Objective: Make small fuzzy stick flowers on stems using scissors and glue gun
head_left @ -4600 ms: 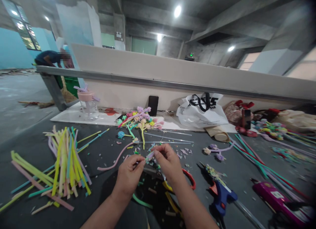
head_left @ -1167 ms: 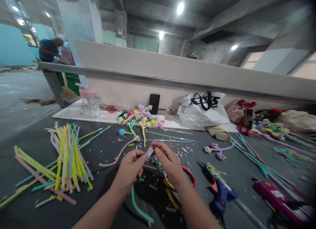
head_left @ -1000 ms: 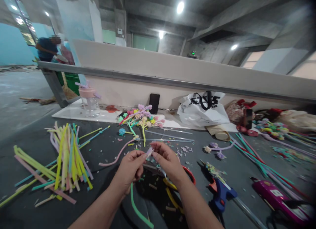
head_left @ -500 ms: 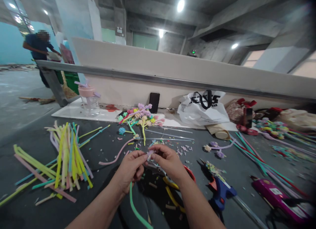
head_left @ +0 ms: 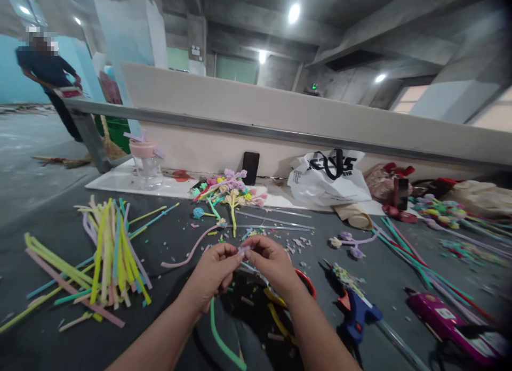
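My left hand (head_left: pixel 214 271) and my right hand (head_left: pixel 272 263) meet over the middle of the dark table. Thumbs and fingertips of both pinch a small lilac fuzzy piece (head_left: pixel 242 250), mostly covered by the fingers. A green chenille stem (head_left: pixel 219 336) hangs in a curve below my left hand; its upper end is hidden there, so I cannot tell how it is held. Just beyond lie a pink chenille stem (head_left: pixel 194 248) and a heap of chenille flowers (head_left: pixel 230 184). Under my right forearm are yellow-handled scissors (head_left: pixel 280 323), partly covered, and a red ring-shaped handle (head_left: pixel 307 283).
Many chenille stems (head_left: pixel 106 253) are piled at left. At right lie a blue glue gun (head_left: pixel 356 312), a magenta glue gun (head_left: pixel 444 317) and a lilac flower stem (head_left: pixel 356 240). A clear cup (head_left: pixel 147 171), phone (head_left: pixel 250 167) and white bag (head_left: pixel 328 176) line the back. A person (head_left: pixel 48 72) stands far left.
My fingertips have closed tighter around the lilac piece, so less of it shows. The person in the background has straightened and shifted left.
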A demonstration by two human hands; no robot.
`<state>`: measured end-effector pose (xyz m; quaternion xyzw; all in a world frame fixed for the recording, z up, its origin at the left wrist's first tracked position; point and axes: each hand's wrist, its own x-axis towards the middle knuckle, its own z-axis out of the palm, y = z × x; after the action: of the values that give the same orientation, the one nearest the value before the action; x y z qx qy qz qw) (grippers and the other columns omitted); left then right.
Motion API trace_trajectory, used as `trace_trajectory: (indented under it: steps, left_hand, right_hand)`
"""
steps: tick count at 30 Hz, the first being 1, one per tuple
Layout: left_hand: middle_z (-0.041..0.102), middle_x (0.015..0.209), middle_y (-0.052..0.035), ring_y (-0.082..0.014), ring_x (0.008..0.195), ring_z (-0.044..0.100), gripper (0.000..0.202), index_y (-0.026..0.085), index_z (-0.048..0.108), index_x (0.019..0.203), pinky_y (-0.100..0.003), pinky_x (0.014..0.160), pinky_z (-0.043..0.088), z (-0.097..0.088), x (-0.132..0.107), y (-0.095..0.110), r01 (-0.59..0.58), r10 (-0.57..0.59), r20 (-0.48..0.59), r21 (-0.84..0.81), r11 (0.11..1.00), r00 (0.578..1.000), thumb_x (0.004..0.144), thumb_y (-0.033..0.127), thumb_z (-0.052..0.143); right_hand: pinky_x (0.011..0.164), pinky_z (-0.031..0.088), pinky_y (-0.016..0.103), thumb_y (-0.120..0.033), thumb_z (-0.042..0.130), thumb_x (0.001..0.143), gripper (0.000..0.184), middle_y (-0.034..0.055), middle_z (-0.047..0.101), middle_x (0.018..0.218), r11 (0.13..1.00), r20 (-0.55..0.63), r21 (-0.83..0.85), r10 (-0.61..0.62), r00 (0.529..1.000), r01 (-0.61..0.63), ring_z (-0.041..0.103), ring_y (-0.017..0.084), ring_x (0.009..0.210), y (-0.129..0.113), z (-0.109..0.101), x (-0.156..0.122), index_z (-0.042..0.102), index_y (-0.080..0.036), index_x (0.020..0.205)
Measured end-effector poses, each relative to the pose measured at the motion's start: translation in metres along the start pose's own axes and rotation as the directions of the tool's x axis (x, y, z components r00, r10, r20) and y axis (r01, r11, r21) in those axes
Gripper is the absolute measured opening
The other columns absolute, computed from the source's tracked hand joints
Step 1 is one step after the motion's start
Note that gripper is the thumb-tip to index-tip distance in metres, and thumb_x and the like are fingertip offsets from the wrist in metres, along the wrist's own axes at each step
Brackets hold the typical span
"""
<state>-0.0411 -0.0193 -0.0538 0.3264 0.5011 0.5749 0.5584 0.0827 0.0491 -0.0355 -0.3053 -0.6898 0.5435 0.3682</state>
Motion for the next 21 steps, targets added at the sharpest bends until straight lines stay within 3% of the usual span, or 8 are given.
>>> trace_trajectory:
  steps: [6, 13, 21]
  left_hand:
    - [0.033, 0.032, 0.0135, -0.0019, 0.025, 0.023, 0.029, 0.018, 0.047, 0.067, -0.012, 0.027, 0.016, 0.000, 0.002, -0.001, -0.075, 0.076, -0.003, 0.070, 0.995, 0.997, 0.072, 0.043, 0.060]
    - [0.031, 0.026, 0.0137, -0.0026, 0.022, 0.019, 0.031, 0.019, 0.045, 0.067, -0.013, 0.027, 0.013, -0.001, 0.000, 0.000, -0.019, 0.019, 0.005, 0.037, 0.999, 1.000, 0.072, 0.047, 0.058]
    - [0.034, 0.028, 0.0141, -0.0035, 0.021, 0.019, 0.032, 0.020, 0.045, 0.075, -0.014, 0.025, 0.013, -0.002, 0.005, -0.006, -0.029, 0.029, 0.009, 0.035, 0.999, 1.000, 0.069, 0.049, 0.059]
  right_hand:
    - [0.062, 0.043, 0.025, -0.025, 0.066, 0.068, 0.012, -0.0012, 0.060, 0.069, 0.997, 0.033, 0.073, 0.027, 0.999, -0.029, 0.055, 0.013, 0.065, 0.003, 0.000, 0.000, 0.063, -0.018, 0.077]
    - [0.070, 0.044, 0.027, -0.032, 0.064, 0.070, 0.021, 0.0006, 0.064, 0.078, 0.986, 0.058, 0.162, 0.035, 0.998, -0.044, 0.058, 0.015, 0.072, 0.003, -0.007, 0.000, 0.063, -0.020, 0.088]
    - [0.070, 0.043, 0.027, -0.030, 0.066, 0.071, 0.021, -0.0002, 0.063, 0.074, 0.984, 0.059, 0.173, 0.034, 0.998, -0.044, 0.057, 0.014, 0.069, 0.007, -0.010, 0.000, 0.064, -0.019, 0.089]
